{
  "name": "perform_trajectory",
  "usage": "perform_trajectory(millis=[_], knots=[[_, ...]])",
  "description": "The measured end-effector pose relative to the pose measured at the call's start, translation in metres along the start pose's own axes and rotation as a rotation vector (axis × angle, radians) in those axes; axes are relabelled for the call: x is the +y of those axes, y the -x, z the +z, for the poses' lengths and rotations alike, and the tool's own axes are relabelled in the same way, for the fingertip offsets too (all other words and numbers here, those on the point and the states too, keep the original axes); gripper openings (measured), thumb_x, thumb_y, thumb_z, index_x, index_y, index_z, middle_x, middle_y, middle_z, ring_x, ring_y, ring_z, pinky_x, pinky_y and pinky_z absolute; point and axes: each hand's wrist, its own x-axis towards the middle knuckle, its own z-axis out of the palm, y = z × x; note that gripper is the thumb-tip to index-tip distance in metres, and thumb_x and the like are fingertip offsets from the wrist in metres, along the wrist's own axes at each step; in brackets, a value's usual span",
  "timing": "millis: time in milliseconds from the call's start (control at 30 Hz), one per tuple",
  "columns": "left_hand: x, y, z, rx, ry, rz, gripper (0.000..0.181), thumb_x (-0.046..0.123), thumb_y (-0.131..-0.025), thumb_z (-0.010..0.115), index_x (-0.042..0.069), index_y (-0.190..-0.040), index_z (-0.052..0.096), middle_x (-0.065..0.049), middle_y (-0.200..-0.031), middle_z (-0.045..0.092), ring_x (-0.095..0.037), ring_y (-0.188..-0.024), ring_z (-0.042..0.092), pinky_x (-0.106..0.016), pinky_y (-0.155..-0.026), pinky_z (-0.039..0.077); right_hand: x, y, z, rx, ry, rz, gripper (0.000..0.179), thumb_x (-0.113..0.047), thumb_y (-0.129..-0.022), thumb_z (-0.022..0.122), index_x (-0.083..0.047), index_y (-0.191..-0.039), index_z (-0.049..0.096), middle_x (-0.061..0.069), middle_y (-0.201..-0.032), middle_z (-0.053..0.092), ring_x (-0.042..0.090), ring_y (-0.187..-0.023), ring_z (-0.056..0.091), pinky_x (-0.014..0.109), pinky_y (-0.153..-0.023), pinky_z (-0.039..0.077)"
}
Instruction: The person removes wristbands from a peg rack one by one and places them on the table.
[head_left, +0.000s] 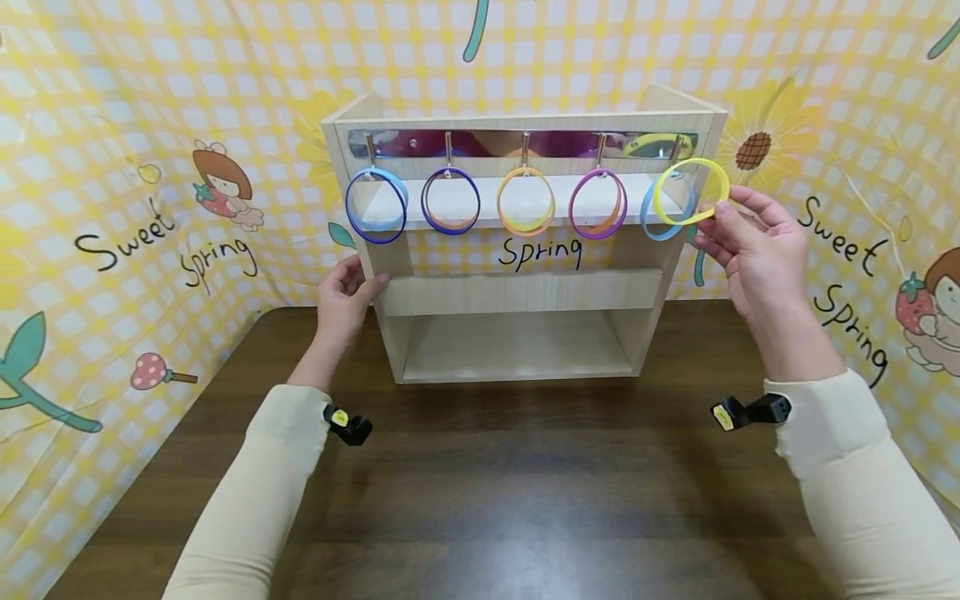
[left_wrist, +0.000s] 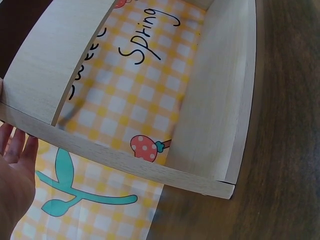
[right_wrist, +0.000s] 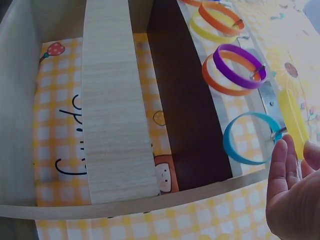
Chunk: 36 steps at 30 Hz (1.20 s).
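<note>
A pale wooden shelf (head_left: 525, 292) bears a shiny metal strip with several hooks. My left hand (head_left: 345, 296) grips its left side panel, thumb in front and the other fingers behind. At the far-right hook, my right hand (head_left: 765, 250) pinches a yellow wristband (right_wrist: 292, 117) by its right edge, between thumb and fingers. The yellow loop overlaps the hook's end in the head view. A light blue wristband (right_wrist: 226, 142) hangs on that same hook, beside the right fingertips in the right wrist view.
Paired wristbands hang on the other hooks, among them a purple one (right_wrist: 222, 71) with an orange one behind. The shelf stands on a dark wooden table (head_left: 495, 483). Yellow checked cloth (head_left: 187, 83) with printed flowers and lettering covers the walls behind and at both sides.
</note>
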Motion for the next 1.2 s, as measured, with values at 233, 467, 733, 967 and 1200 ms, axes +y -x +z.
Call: perform_trajectory(millis=[233,467,733,967,1200], knots=[[0.000,0.000,-0.002,-0.008,-0.003,-0.003,0.029,-0.004,-0.086,0.068,0.003,-0.115,0.064,0.000,-0.104,0.064,-0.029,-0.106,0.057,-0.021,-0.080,0.050,0.001,0.013,0.008,-0.058,0.031,0.033,0.026,0.007,-0.083,0.071,0.004,-0.107,0.063,0.017,-0.079,0.068,0.023,-0.066,0.068,0.033,-0.063,0.058],[0.001,-0.001,-0.002,-0.031,-0.047,-0.013,0.031,0.001,-0.088,0.068,0.003,-0.118,0.062,0.000,-0.108,0.063,-0.017,-0.102,0.059,-0.022,-0.083,0.049,0.011,0.030,0.012,-0.154,0.050,0.059,0.021,0.005,-0.084,0.070,0.003,-0.104,0.066,0.016,-0.084,0.071,0.023,-0.068,0.070,0.033,-0.064,0.058],[0.001,-0.001,0.000,-0.024,-0.044,-0.008,0.029,-0.001,-0.087,0.069,0.003,-0.115,0.063,0.001,-0.105,0.064,-0.014,-0.098,0.060,-0.021,-0.080,0.050,0.037,0.051,0.013,-0.255,0.146,0.094,0.018,0.002,-0.087,0.068,0.001,-0.105,0.067,0.014,-0.087,0.072,0.020,-0.072,0.070,0.031,-0.067,0.057],[0.002,0.000,0.001,-0.021,-0.022,0.001,0.030,-0.004,-0.086,0.068,-0.003,-0.115,0.062,0.001,-0.102,0.065,-0.016,-0.098,0.060,-0.021,-0.079,0.050,0.068,0.067,0.014,-0.288,0.240,0.169,0.014,0.001,-0.091,0.064,-0.006,-0.102,0.070,0.012,-0.088,0.072,0.018,-0.074,0.071,0.031,-0.069,0.057],[0.000,0.000,-0.002,-0.010,-0.024,-0.012,0.030,-0.004,-0.086,0.068,0.002,-0.115,0.063,-0.001,-0.105,0.065,-0.015,-0.099,0.060,-0.021,-0.080,0.049,0.099,0.079,0.011,-0.312,0.332,0.266,0.014,-0.001,-0.093,0.063,-0.008,-0.104,0.067,0.009,-0.091,0.073,0.017,-0.076,0.070,0.033,-0.071,0.057]])
